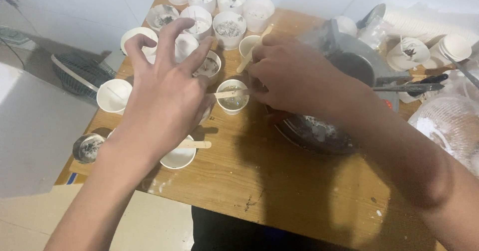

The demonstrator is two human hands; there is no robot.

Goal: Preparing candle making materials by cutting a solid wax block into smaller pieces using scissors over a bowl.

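While right hand (294,76) pinches stick (230,94), over cup (233,97), left hand (162,94) spread

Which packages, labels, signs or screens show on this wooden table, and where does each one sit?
No labels, signs or screens show.
Clear plastic bag: right table edge, crumpled, whitish contents.
Sleeve of stacked white paper cups: far right corner, lying on its side in clear wrap.
Loose clear plastic wrap: beyond the right hand, crinkled.

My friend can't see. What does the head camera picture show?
Two bare hands work over a wooden table crowded with small white paper cups. The right hand holds a wooden stick across one cup; the left hand hovers, fingers spread.
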